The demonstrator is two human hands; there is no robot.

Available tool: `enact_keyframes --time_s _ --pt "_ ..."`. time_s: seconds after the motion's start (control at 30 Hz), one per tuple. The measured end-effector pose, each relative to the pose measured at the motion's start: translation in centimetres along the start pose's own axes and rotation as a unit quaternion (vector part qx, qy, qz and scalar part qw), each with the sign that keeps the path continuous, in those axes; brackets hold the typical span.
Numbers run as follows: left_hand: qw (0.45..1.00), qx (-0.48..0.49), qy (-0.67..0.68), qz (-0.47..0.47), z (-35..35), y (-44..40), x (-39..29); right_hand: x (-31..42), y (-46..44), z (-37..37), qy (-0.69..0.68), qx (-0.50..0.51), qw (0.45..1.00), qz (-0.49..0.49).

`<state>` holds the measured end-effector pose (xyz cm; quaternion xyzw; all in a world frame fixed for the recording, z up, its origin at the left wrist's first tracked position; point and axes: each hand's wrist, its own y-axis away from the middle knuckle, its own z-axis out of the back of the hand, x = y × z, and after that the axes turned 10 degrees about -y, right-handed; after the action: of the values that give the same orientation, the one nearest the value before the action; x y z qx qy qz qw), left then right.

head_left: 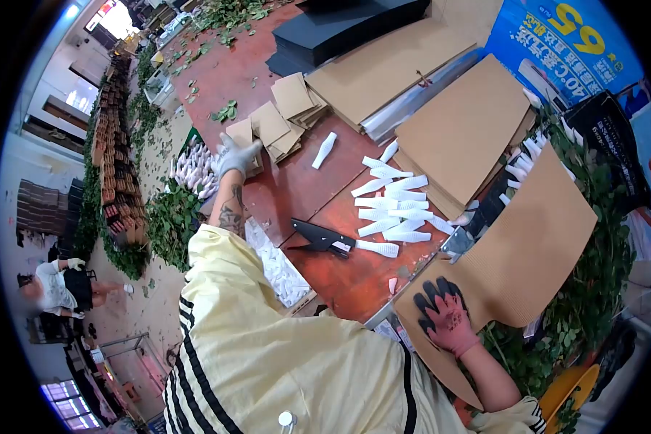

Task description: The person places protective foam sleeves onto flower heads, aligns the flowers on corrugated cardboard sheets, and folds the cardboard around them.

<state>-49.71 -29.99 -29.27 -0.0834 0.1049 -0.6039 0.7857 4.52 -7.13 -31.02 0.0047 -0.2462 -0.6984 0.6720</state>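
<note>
My left hand [236, 155], in a whitish glove, reaches out over the near end of a row of small cardboard pieces [270, 123]. Its thumb and fingers are apart at the nearest piece; whether they grip it I cannot tell for sure. My right hand [447, 316], in a red glove with black fingers, lies spread on a large curved cardboard sheet [528, 246]. Between the hands, a black stapler-like tool [322, 237] rests on the red table [333, 278], its tip near one of several white mesh sleeves [407, 195]. Another mesh sleeve [325, 150] lies apart.
Flower bunches with pale heads [194, 170] stand left of the table. A box of white sleeves [286, 278] is by my body. Flat cardboard stacks [463, 123] and black sheets [347, 29] lie beyond. Leafy stems [586, 289] fill the right side. A person [58, 286] is far left.
</note>
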Motion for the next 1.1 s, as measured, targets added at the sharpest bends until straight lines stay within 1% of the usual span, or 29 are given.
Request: enact_keyframes --time_s 0.03,0.07,0.1,0.17,0.2,0.27,0.3,0.33,0.37,0.4,0.5,0.53,0.57,0.63,0.67,0.7,0.77,0.87,0.9,0.97,1.03,1.1 --pt "0.993 0.106 -0.031 -0.040 1.0 0.0 0.8 0.2 0.1 0.3 -0.012 0.022 1.000 -0.008" --pt "0.972 0.212 -0.062 -0.081 1.5 0.2 1.6 0.2 0.2 0.3 -0.004 0.027 1.000 -0.005" --pt "0.972 0.214 -0.061 -0.080 1.5 0.3 2.0 0.1 0.2 0.2 -0.002 0.029 1.000 -0.006" --pt "0.984 0.132 -0.012 -0.117 1.5 0.5 2.6 0.1 0.2 0.0 0.008 0.020 1.000 -0.002" --pt "0.984 0.133 -0.011 -0.118 0.9 0.2 3.1 0.1 0.2 0.1 0.008 0.020 1.000 -0.003" --pt "0.972 0.109 0.167 -0.123 0.2 -0.3 3.6 0.2 0.0 0.5 -0.009 0.034 0.999 -0.009" --pt "0.972 0.109 0.166 -0.126 -0.1 -0.3 3.8 0.2 0.1 0.3 -0.010 0.033 0.999 -0.011" --pt "0.945 0.138 0.281 -0.093 0.3 0.0 4.0 0.2 0.2 0.1 0.001 0.021 1.000 -0.006" --pt "0.903 0.164 0.393 -0.060 0.6 0.2 4.0 0.2 0.2 0.0 0.013 0.009 1.000 0.000" --pt "0.902 0.162 0.395 -0.063 0.8 0.2 4.0 0.1 0.2 0.1 0.013 0.005 1.000 -0.001" --pt "0.891 0.086 0.419 -0.151 0.1 -0.2 4.8 0.3 0.1 0.7 -0.006 0.028 1.000 -0.005" --pt "0.920 0.042 0.345 -0.182 -0.2 -0.6 5.0 0.2 0.2 0.5 -0.002 0.021 1.000 -0.002" --pt "0.920 0.039 0.345 -0.183 -0.6 -0.8 5.0 0.2 0.1 0.4 0.002 0.013 1.000 0.001" --pt "0.973 0.100 0.187 -0.092 -0.7 -0.1 4.0 0.2 0.0 0.3 -0.009 0.009 1.000 -0.003" --pt "0.983 0.112 0.116 -0.089 -0.2 0.6 3.3 0.2 0.1 0.2 -0.020 0.010 1.000 -0.007" --pt "0.983 0.111 0.119 -0.086 0.5 1.2 2.7 0.1 0.2 -0.1 -0.017 0.010 1.000 -0.006" --pt "0.976 0.181 -0.068 -0.103 2.3 2.3 1.5 -0.1 0.4 -0.7 0.013 -0.016 1.000 0.006" --pt "0.980 0.149 -0.086 -0.097 2.0 2.3 1.4 -0.2 0.5 -1.1 0.008 -0.013 1.000 0.002" --pt "0.982 0.133 -0.090 -0.098 1.7 2.0 2.0 -0.2 0.3 -1.0 0.014 -0.015 1.000 0.018" --pt "0.988 0.086 -0.065 -0.115 2.3 2.5 2.5 0.1 0.1 -0.2 -0.007 0.025 1.000 -0.013" --pt "0.992 0.011 -0.039 -0.120 -0.9 2.0 3.4 0.1 0.1 -0.3 -0.017 0.026 1.000 0.000" --pt "0.994 0.017 -0.009 -0.110 -0.1 2.4 3.3 -0.5 0.6 -1.5 -0.028 -0.013 0.999 -0.011"
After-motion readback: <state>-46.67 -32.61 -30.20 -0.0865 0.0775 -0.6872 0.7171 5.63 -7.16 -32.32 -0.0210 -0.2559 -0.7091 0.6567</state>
